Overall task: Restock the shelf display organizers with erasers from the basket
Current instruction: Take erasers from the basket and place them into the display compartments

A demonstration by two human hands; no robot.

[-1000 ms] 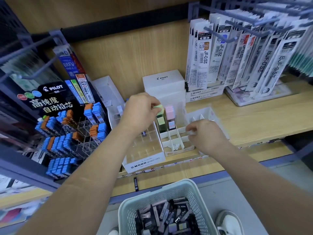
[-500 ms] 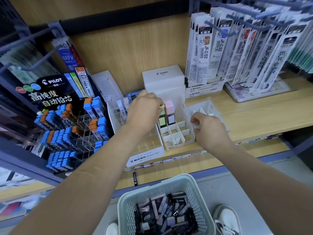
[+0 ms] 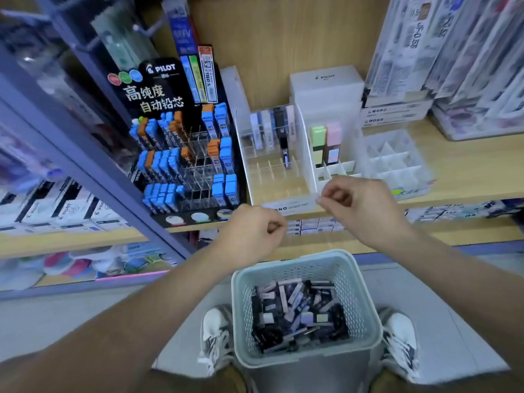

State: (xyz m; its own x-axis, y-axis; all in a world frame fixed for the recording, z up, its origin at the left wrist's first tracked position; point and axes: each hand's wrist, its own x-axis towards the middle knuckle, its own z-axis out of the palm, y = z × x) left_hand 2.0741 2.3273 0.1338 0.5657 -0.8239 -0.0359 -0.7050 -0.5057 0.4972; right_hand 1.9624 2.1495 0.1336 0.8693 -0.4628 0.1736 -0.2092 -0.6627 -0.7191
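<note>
Two fists hang at the front edge of the shelf (image 3: 467, 177): the left hand (image 3: 252, 231), fingers curled, holds nothing visible. Erasers (image 3: 297, 313) fill the basket (image 3: 283, 260) below. A green eraser (image 3: 317, 146) and a pink eraser (image 3: 332, 143) stand in the white organizer (image 3: 304, 148), and the right hand (image 3: 360, 205) curls, thumb touching forefinger.

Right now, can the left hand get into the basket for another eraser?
Probably yes. The left hand hangs with curled fingers just above the open basket, nothing lies between them, and the right hand is off toward the shelf. The erasers lie uncovered inside.
</note>
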